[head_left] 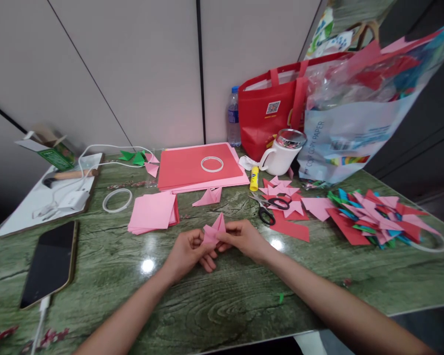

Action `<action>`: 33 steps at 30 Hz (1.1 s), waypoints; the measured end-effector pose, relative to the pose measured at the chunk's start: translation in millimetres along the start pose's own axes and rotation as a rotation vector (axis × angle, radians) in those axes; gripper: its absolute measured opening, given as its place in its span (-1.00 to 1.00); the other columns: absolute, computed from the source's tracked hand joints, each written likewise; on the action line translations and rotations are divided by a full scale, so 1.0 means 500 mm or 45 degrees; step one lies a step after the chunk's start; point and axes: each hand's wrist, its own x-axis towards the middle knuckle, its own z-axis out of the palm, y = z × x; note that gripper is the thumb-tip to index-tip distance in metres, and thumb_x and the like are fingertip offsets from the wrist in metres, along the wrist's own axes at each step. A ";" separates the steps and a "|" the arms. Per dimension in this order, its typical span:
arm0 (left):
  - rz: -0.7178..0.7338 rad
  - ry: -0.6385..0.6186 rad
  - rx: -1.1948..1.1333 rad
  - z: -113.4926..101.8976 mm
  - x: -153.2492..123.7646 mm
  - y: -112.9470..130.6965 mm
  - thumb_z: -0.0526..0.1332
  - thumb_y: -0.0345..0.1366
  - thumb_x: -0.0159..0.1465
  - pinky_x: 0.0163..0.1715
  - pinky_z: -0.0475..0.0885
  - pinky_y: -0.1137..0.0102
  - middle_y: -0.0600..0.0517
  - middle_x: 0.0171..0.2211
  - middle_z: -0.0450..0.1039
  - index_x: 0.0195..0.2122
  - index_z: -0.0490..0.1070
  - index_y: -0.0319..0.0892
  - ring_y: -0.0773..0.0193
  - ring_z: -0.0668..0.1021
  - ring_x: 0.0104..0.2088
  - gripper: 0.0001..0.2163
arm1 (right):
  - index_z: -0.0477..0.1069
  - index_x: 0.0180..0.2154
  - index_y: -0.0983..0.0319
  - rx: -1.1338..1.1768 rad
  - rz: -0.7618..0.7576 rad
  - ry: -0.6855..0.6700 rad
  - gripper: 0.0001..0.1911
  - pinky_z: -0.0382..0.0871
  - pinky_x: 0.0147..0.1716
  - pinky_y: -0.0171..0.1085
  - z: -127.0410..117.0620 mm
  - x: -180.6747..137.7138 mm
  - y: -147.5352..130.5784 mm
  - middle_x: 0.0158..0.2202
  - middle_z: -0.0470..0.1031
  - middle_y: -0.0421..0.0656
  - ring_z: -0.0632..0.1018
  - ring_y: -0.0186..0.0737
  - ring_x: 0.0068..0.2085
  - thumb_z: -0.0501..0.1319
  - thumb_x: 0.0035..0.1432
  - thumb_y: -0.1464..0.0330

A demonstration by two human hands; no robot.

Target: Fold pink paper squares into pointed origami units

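Note:
A small piece of folded pink paper (215,230) with a pointed tip stands between my two hands, just above the green table. My left hand (188,251) pinches its left side, with the lower fingers curled beneath. On the right edge, my right hand (244,239) grips it between thumb and fingers. Behind it lies another folded pink piece (208,196). A stack of pink paper squares (152,212), with red sheets under it, is to the left. Black-handled scissors (268,209) rest to the right, beside pink and red paper stars (294,209).
Large red and pink sheets (192,167) lie at the back, a white ring on top. A white mug (281,155), glue stick (254,178), red bag (266,108) and plastic bag (333,143) stand behind. Coloured stars (381,217) pile up right; a phone (51,261) charges left.

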 end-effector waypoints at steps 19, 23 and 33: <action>0.379 0.327 0.318 -0.001 -0.010 0.028 0.33 -0.27 -0.03 -0.49 0.33 0.49 0.06 -0.55 0.43 -0.54 0.47 -0.24 0.32 0.44 -0.50 -0.86 | 0.46 -0.52 0.30 -0.496 -0.266 -0.070 -0.75 0.15 -0.58 -0.41 0.011 -0.015 0.008 -0.60 0.38 -0.26 0.33 -0.40 -0.56 0.27 -0.07 0.21; 0.357 0.352 0.293 -0.006 -0.008 0.027 0.31 -0.28 -0.01 -0.51 0.31 0.50 0.05 -0.56 0.45 -0.55 0.50 -0.23 0.33 0.43 -0.51 -0.88 | 0.45 -0.45 0.29 -0.455 -0.249 -0.058 -0.76 0.18 -0.55 -0.40 0.011 -0.011 0.017 -0.55 0.40 -0.24 0.35 -0.40 -0.54 0.26 -0.05 0.22; 0.248 0.276 0.176 -0.013 -0.004 0.022 0.33 -0.23 -0.02 -0.52 0.36 0.49 0.05 -0.58 0.48 -0.54 0.51 -0.23 0.34 0.45 -0.55 -0.85 | 0.48 -0.46 0.27 -0.381 -0.292 -0.004 -0.71 0.29 -0.45 -0.33 0.007 -0.009 0.014 -0.49 0.50 -0.17 0.45 -0.31 -0.47 0.28 -0.07 0.16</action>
